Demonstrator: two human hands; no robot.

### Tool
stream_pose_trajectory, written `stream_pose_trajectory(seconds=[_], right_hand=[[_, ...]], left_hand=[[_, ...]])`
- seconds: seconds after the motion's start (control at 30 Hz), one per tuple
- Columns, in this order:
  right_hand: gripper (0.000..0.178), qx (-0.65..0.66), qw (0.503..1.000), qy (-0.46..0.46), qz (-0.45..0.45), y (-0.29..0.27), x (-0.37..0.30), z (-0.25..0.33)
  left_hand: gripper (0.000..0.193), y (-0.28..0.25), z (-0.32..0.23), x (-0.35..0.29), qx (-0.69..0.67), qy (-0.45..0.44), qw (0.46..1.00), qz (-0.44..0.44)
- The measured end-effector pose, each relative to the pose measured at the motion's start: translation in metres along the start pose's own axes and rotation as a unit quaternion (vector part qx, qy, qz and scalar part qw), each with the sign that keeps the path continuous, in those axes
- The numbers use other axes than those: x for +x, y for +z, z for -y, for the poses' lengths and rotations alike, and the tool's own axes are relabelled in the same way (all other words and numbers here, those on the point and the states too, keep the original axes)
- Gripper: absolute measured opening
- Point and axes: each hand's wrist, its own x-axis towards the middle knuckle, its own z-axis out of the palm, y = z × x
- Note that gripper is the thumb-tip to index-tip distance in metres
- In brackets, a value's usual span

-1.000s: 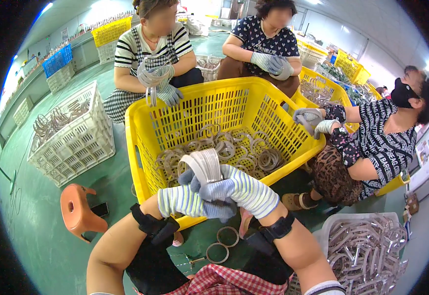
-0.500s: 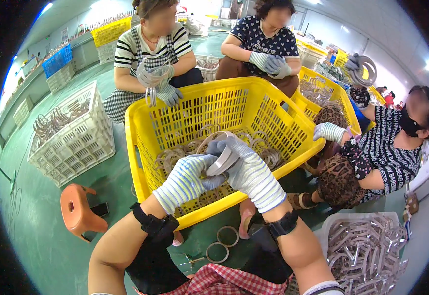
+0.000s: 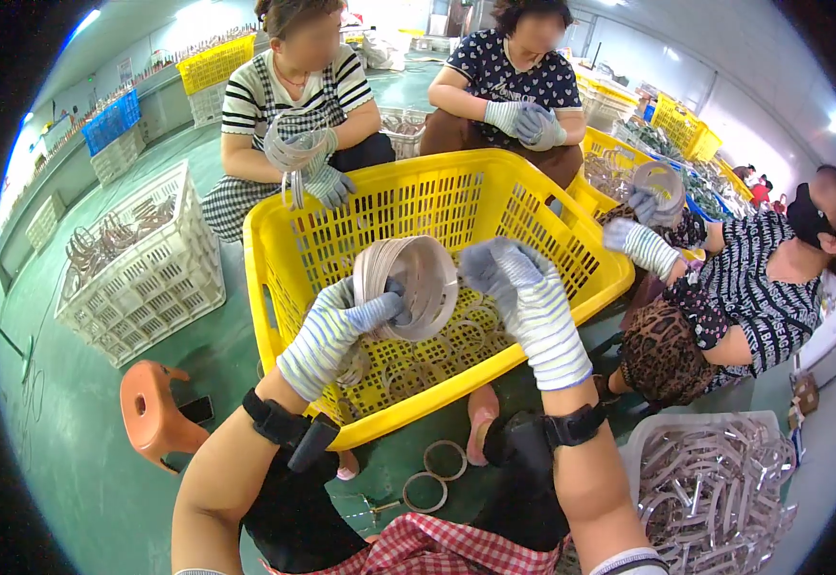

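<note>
Above the yellow basket point(image 3: 475, 203), a stack of pale rings point(image 3: 379, 273) is gripped by the gloved left hand point(image 3: 336, 328), its fingers clamped on the rim. Over the basket too, just right of the stack, the gloved right hand point(image 3: 521, 287) is held with bent fingers; whether these are pinched together cannot be told. Inside the basket, loose rings point(image 3: 468, 337) are scattered

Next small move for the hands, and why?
Probably bring the right hand onto the free right edge of the stack of rings to steady it. The left hand alone appears to hold the stack over the yellow basket, and the right hand is close by with no ring visible in it.
</note>
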Motion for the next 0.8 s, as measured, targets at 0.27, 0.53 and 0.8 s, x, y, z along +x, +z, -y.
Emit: stream_pose_trajectory(seconds=[0.27, 0.53, 0.8], right_hand=[[0.052, -0.253, 0.964, -0.036, 0.078, 0.008, -0.002, -0.017], [0.044, -0.008, 0.960, 0.191, 0.205, 0.027, -0.019, -0.025], [0.035, 0.026, 0.970, 0.169, 0.170, 0.021, -0.016, -0.033]], left_hand=[[0.033, 0.011, -0.004, -0.009, -0.072, 0.005, 0.994, 0.080], [0.034, 0.026, -0.022, -0.029, 0.078, -0.026, 0.949, 0.303], [0.047, 0.014, -0.017, -0.025, 0.031, -0.018, 0.942, 0.335]])
